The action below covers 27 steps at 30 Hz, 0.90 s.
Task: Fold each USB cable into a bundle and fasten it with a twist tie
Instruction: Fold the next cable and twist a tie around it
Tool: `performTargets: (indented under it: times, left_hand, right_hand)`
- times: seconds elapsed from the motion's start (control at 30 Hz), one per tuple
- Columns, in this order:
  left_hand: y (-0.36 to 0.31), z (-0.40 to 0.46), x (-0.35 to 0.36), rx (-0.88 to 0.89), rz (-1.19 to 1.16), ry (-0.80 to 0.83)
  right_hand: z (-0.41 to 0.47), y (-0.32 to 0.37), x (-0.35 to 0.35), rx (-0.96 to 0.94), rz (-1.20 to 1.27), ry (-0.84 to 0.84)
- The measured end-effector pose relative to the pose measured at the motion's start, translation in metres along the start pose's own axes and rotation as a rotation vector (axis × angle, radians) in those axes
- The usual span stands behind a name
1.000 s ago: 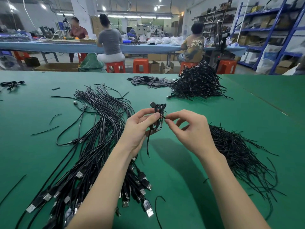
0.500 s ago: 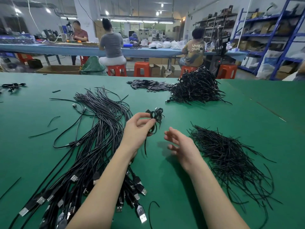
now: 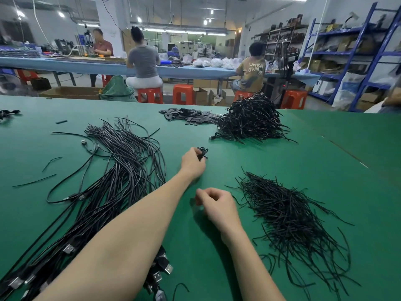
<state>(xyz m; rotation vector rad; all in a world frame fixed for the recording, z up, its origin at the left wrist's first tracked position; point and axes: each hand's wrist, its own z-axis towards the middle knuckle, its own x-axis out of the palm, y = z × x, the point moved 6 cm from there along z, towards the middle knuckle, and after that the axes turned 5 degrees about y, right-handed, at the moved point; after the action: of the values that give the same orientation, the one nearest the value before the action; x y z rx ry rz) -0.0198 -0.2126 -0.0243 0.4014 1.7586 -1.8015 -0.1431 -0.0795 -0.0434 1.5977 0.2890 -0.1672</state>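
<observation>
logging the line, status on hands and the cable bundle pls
Left hand grips the folded cable bundle, arm stretched toward the finished pile. Right hand loosely curled, holding nothing visible, beside the twist ties. Nothing in the way.

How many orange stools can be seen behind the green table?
5. One stool at far left, one under the person in grey, one empty beside it, one under the person in tan, one at right. Others may be hidden.

Bright overhead tube lighting, soft shadows, wide-angle edge distortion, slight blur
</observation>
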Motion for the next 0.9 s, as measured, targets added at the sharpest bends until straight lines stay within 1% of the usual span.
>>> performTargets:
  times: [0.1,0.2,0.23,0.37,0.5,0.6,0.63,0.7,0.73,0.77,0.8,0.9]
  left_hand:
    - [-0.010,-0.008,-0.011,0.070,0.046,-0.015]
    - [-0.020,-0.031,-0.034,0.135,0.011,-0.074]
    - [-0.021,-0.040,-0.041,0.137,-0.005,-0.066]
    - [-0.007,-0.090,-0.057,0.078,-0.063,0.124]
    - [0.012,-0.133,-0.068,0.068,0.009,0.173]
    - [0.016,-0.140,-0.071,0.070,0.147,0.177]
    - [0.015,-0.139,-0.073,0.077,0.218,0.149]
    - [0.013,-0.140,-0.078,0.082,0.456,0.039]
    - [0.014,-0.141,-0.079,0.062,0.600,0.003]
    - [0.017,-0.143,-0.078,0.019,0.714,0.002]
    - [0.020,-0.144,-0.076,-0.030,0.771,0.019]
    - [0.021,-0.144,-0.072,-0.101,0.785,0.032]
  right_hand:
    - [0.001,-0.001,0.000,0.002,-0.031,-0.006]
    - [0.001,-0.001,-0.002,0.008,-0.027,-0.006]
    - [0.001,0.000,-0.002,0.008,-0.026,-0.005]
    - [0.001,0.001,-0.001,0.008,-0.009,0.004]
    - [0.001,-0.001,-0.002,0.013,0.021,0.024]
    - [0.001,-0.001,-0.002,0.008,0.016,0.035]
    - [0.000,0.000,-0.001,0.002,0.012,0.037]
    - [0.000,0.001,-0.001,-0.004,0.008,0.038]
    - [-0.001,0.001,-0.001,-0.004,0.013,0.044]
    - [-0.002,0.001,-0.001,-0.004,0.019,0.054]
    - [-0.003,0.001,-0.001,-0.004,0.022,0.061]
    - [-0.004,0.002,-0.001,-0.005,0.012,0.067]
